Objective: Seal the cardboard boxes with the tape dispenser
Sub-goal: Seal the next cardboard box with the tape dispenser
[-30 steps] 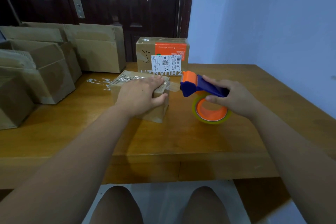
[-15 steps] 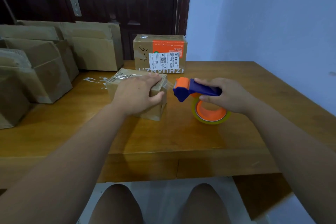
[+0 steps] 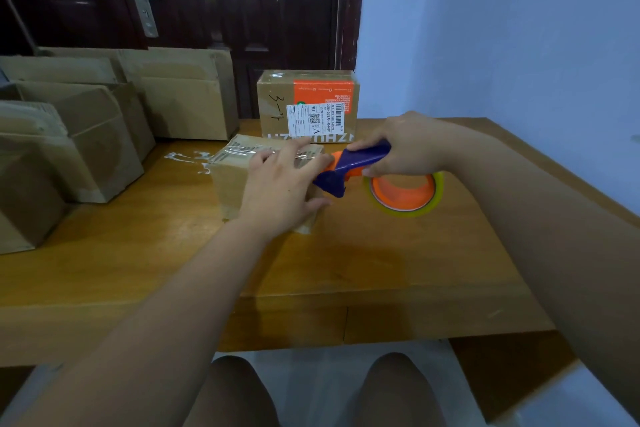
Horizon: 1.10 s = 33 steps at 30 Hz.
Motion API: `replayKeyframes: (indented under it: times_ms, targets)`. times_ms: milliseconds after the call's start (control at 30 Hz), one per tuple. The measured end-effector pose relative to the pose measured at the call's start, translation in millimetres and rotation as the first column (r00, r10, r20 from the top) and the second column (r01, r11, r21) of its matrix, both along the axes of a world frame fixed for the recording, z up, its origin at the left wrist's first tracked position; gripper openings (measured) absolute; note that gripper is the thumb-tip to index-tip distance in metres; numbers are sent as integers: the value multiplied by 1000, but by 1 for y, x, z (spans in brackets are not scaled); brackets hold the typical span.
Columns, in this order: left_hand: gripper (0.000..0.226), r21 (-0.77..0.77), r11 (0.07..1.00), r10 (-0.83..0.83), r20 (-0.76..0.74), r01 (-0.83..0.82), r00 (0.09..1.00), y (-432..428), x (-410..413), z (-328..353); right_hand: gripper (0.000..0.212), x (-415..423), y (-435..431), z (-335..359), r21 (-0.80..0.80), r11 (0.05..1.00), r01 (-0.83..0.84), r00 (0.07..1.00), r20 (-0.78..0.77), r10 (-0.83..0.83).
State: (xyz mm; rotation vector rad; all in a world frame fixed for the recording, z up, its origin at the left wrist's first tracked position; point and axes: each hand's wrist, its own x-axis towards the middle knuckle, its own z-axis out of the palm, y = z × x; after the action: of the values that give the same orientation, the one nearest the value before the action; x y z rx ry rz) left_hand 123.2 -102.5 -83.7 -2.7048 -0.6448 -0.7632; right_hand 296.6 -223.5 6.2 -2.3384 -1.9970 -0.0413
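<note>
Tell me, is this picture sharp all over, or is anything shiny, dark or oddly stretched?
Head view: light glints off the clear tape on the small box; the left hand looks slightly soft, as if moving; the door behind is dim; the wide lens stretches the forearms toward the lower corners.

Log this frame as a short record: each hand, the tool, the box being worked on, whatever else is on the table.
left hand: flat on top of the small box
right hand: grips the tape dispenser by its blue handle
dispenser head: at the small box's right end
box top: glossy clear tape on it
elsewhere on table: labelled box behind, flat cartons at left
</note>
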Motion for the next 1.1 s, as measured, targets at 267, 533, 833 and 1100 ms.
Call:
replayKeyframes:
  times_ms: [267,533,833,1100]
  targets:
    - [49,65,997,-60,160,50,985,-7,6,-12,37,8,17,7,-134,989,54,991,-114,-70]
    - [59,-21,979,-201,6,201,980,6,-12,-1,17,35,2,-36,-352,935,-54,573,-778,-259]
    - [76,-221,962,-114,201,159,973,-2,-1,6,76,43,-32,-88,-304,950,-70,-120,-943,-311]
    - [35,-165,985,-14,188,46,982,-8,4,6,63,41,-45,-91,-10,1000,17,-310,-951,-5]
